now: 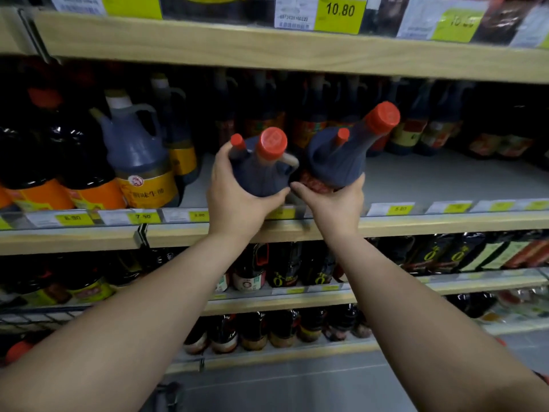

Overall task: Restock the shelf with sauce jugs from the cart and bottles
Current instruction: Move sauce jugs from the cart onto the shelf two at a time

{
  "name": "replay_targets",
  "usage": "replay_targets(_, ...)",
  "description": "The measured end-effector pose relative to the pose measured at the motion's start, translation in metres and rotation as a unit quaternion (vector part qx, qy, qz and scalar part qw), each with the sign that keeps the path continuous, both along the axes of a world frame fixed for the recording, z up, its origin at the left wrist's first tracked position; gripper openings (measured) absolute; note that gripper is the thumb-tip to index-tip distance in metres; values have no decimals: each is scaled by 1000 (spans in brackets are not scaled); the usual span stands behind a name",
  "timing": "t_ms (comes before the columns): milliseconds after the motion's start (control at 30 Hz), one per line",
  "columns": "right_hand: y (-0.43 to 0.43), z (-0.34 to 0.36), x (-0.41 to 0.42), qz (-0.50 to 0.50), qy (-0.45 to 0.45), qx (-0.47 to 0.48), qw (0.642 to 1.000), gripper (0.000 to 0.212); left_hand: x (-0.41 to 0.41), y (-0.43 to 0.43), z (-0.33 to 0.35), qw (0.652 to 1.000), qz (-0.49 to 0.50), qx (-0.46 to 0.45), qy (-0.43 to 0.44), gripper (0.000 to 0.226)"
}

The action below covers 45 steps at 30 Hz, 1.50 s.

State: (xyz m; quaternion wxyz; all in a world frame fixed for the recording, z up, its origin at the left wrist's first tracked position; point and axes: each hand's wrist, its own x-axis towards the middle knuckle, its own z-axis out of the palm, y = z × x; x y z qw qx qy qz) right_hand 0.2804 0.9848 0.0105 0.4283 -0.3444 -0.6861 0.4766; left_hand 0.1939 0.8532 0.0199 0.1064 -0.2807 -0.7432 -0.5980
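Observation:
Two dark sauce jugs with red caps are held side by side over the front of the middle shelf (pixel 416 179). My left hand (pixel 234 197) grips the left jug (pixel 261 171) from below and the side; this jug stands nearly upright. My right hand (pixel 335 203) cups the bottom of the right jug (pixel 338 156), which tilts with its cap pointing up and to the right. The two jugs nearly touch. Behind them the grey shelf floor lies bare back to a row of similar jugs (pixel 312 126).
A jug with a white cap and yellow label (pixel 139 165) and orange-labelled dark bottles (pixel 38 173) stand to the left. Price tags line the shelf edge (pixel 142 217). Lower shelves hold small dark bottles (pixel 282 328). A wire rack (pixel 35 318) shows at lower left.

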Motion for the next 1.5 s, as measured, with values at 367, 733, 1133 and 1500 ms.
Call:
replay_targets(367, 26, -24, -24, -80, -174, 47, 980, 91, -19, 41, -9, 993, 96, 4, -70, 100)
replay_targets(733, 12, -22, -19, -89, -111, 105, 984, 92, -38, 40, -15, 993, 78, -38, -76, 108)
replay_targets(1133, -53, -25, -35, 99, -248, 240, 933, 58, -37, -13, -22, 984, 55, -150, -75, 38)
replay_targets(1500, -48, 5, -98, 249, -416, 179, 856, 80, -80, -22, -14, 977, 6, -196, -83, 44)
